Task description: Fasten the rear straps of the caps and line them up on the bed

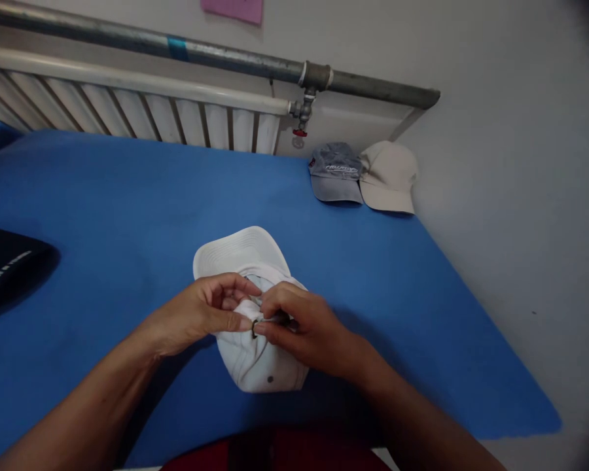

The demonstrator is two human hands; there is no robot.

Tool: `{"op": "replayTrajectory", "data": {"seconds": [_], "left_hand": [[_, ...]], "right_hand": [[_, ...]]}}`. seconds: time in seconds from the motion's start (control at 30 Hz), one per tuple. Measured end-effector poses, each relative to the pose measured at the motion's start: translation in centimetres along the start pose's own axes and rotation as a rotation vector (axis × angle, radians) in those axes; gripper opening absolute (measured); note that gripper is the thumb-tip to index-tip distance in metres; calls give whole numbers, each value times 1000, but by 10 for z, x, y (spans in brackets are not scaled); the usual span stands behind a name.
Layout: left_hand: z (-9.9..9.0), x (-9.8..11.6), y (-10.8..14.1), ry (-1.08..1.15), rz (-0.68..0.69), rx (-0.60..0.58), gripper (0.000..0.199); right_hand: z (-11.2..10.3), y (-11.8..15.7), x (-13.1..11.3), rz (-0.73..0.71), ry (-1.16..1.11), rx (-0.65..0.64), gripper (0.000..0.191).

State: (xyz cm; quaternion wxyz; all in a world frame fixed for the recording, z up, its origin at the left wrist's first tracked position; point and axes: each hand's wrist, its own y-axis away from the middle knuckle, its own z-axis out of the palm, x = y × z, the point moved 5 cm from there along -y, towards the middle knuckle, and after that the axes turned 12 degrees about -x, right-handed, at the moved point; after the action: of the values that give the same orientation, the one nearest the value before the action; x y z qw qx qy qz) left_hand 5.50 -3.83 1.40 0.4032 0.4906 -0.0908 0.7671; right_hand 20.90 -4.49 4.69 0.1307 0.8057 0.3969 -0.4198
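Observation:
A white baseball cap lies on the blue table in front of me, its brim pointing away and its underside facing up. Both hands are at its back opening. My left hand pinches the fabric edge between thumb and fingers, beside a small dark metal buckle. From the other side, my right hand is closed with thumb and forefinger at the buckle, apparently on the cap's strap. The strap's end is mostly hidden by my fingers.
At the far right of the blue table, a grey cap and a beige cap stand side by side against the wall. A dark navy cap is at the left edge. Behind are a white radiator and metal pipe.

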Motion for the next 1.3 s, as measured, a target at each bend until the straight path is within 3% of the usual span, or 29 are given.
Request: {"op": "replayTrajectory", "data": {"seconds": [0.23,0.37,0.43,0.57,0.67,0.87,1.0,1.13,1.3], "left_hand": [[-8,6,7,-85,-5,16,33],[-11,9,10,-177,42,3,31],[-10,15,12,-298,111,18,28],[5,31,17,-758,318,34,17],[18,32,16,-966,321,-17,16],[21,18,10,-934,114,-122,17],[21,14,12,-872,60,-210,21],[21,15,14,-920,71,-185,23],[10,20,19,-824,106,-121,24]], "right_hand": [[-14,4,5,148,-121,-84,20],[-15,5,5,119,-121,-141,9],[-18,5,2,97,-102,-108,9],[-25,9,-4,90,-78,-13,7],[-27,11,-6,85,-55,22,8],[-28,11,-3,101,-114,-11,15],[-25,10,-4,91,-162,-60,12],[-25,10,-6,100,-156,-62,8],[-38,17,6,132,-445,-57,16]]}}
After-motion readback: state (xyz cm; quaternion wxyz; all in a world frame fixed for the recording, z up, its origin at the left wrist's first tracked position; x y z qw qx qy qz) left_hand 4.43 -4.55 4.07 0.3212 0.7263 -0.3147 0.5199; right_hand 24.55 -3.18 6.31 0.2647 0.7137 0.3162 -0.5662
